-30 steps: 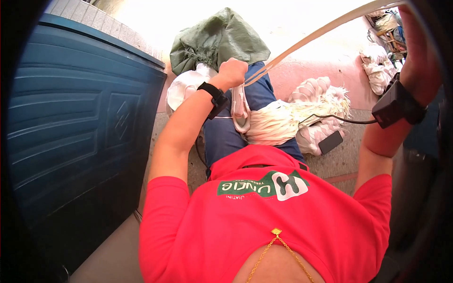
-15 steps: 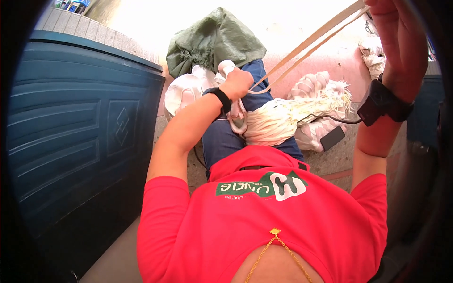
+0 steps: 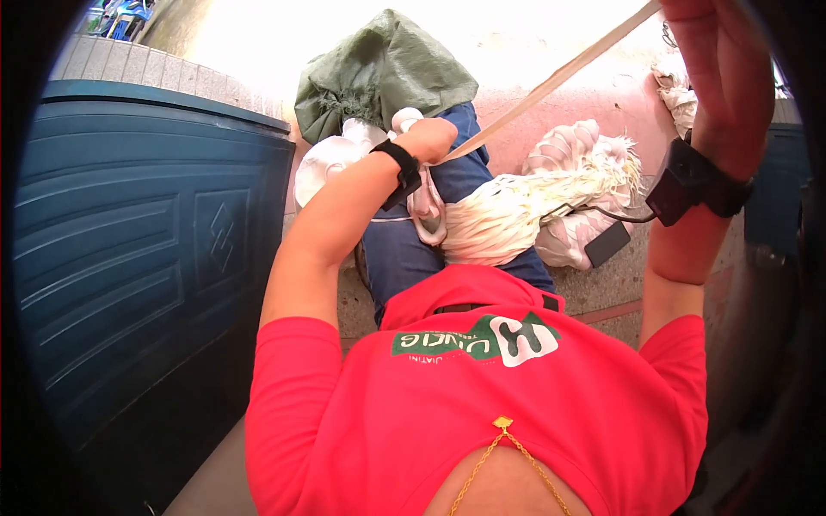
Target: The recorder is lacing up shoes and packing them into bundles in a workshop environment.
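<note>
A flat cream strip [image 3: 551,89] stretches tautly between my hands. My left hand [image 3: 428,140] is closed round its lower end above my thigh. At the top right, my right hand [image 3: 723,73] is raised with the strip's other end at its fingertips, partly cut off by the picture's edge. A pale pink slipper-like piece [image 3: 428,213] hangs just below my left hand, and a rounded pale knob [image 3: 407,119] shows above it. More whitish curved pieces [image 3: 325,168] lie to its left. Across my lap rests a bundle of cream strips [image 3: 495,219].
A green woven sack [image 3: 387,73] lies beyond my knees. Bundled pale pink pieces [image 3: 564,148] sit on the floor to the right, near a small black box [image 3: 607,246] with a cable. A dark blue panelled door or panel [image 3: 142,198] stands close on the left.
The strip's two strands, apart before, now lie together as one straight band. My left hand has shifted slightly left; my right hand stays raised at nearly the same place.
</note>
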Available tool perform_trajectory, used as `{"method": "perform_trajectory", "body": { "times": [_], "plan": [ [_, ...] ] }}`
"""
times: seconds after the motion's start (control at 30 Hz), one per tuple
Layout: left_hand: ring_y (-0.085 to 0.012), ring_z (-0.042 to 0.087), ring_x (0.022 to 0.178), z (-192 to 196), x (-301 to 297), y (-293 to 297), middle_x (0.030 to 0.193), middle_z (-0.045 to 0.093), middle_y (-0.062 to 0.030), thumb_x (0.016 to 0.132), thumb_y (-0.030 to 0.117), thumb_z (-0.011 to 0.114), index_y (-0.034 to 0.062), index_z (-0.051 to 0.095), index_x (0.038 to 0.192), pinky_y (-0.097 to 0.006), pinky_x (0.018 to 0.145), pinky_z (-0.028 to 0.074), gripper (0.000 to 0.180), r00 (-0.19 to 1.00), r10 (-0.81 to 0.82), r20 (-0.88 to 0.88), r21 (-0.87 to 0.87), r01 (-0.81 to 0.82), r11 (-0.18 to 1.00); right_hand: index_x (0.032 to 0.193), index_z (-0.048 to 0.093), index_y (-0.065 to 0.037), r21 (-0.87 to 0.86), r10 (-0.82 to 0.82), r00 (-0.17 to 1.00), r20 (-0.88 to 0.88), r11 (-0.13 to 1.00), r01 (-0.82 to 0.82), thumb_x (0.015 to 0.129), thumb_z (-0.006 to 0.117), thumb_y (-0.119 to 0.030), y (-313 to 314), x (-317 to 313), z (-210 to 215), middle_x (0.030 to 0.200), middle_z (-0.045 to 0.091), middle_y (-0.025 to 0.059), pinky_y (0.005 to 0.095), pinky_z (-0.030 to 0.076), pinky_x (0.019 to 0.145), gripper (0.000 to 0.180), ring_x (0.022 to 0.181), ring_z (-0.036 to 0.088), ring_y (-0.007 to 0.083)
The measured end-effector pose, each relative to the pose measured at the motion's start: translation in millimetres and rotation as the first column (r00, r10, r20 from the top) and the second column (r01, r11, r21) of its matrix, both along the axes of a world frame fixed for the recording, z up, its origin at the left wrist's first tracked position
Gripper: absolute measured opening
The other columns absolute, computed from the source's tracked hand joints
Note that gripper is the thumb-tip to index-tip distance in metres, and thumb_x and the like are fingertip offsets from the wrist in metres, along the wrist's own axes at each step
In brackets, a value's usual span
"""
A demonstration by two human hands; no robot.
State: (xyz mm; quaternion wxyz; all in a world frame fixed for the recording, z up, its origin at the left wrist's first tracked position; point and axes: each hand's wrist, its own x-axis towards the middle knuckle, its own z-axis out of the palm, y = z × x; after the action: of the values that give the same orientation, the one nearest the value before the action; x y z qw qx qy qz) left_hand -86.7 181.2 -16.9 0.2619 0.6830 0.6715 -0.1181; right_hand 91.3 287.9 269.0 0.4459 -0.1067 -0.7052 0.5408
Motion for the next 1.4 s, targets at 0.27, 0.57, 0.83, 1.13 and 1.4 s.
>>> {"method": "perform_trajectory", "body": {
  "times": [0.27,0.57,0.83,1.13,1.4],
  "plan": [
    [-0.0330,0.059,0.078,13,-7,3,0.080,0.060,-0.0207,0.059,0.004,0.059,-0.0024,0.063,0.072,-0.037,0.065,0.049,0.015,0.998,0.049,0.044,0.012,-0.050,0.999,0.101,0.056,-0.005,-0.046,0.068,0.998,-0.001,0.997,-0.068,0.089,0.046,-0.026,8,0,-9,0.058,0.049,-0.0019,0.0244,0.044,0.060,0.026,0.052,0.050,0.0086],
    [-0.0344,0.058,0.082,0,2,11,0.083,0.060,-0.0216,0.059,0.004,0.058,-0.0028,0.061,0.076,-0.038,0.069,0.048,0.018,0.993,0.114,0.026,-0.037,-0.113,0.993,0.102,0.055,-0.003,-0.077,0.168,0.985,-0.027,0.983,-0.169,0.089,0.045,-0.025,13,1,-16,0.058,0.049,-0.0010,0.0240,0.045,0.059,0.027,0.052,0.050,0.0088],
    [-0.0351,0.057,0.085,2,-13,11,0.085,0.059,-0.0232,0.062,0.003,0.054,-0.0035,0.058,0.078,-0.040,0.069,0.046,0.018,0.997,0.037,0.067,-0.092,-0.031,0.995,0.101,0.054,-0.003,-0.050,0.131,0.991,-0.011,0.990,-0.131,0.090,0.044,-0.025,18,5,-18,0.058,0.049,-0.0005,0.0238,0.045,0.058,0.028,0.052,0.050,0.0088],
    [-0.0359,0.056,0.085,-19,6,27,0.085,0.059,-0.0223,0.060,0.000,0.050,-0.0020,0.060,0.082,-0.037,0.071,0.045,0.024,0.978,0.188,0.088,-0.083,-0.181,0.980,0.100,0.054,-0.001,-0.199,0.541,0.721,-0.433,0.723,-0.661,0.090,0.044,-0.024,33,-25,-43,0.062,0.051,0.0008,0.0249,0.045,0.062,0.027,0.056,0.052,0.0103],
    [-0.0251,0.057,0.063,2,-74,-56,0.062,0.058,-0.0146,0.071,0.027,0.056,0.0009,0.059,0.062,-0.035,0.058,0.045,0.028,0.655,0.640,0.402,0.157,-0.738,0.657,0.086,0.058,0.000,-0.329,0.376,0.887,0.269,0.901,-0.282,0.087,0.046,-0.020,33,5,-125,0.068,0.056,0.0029,0.0206,0.042,0.057,0.024,0.061,0.052,0.0086]
  ]
}}
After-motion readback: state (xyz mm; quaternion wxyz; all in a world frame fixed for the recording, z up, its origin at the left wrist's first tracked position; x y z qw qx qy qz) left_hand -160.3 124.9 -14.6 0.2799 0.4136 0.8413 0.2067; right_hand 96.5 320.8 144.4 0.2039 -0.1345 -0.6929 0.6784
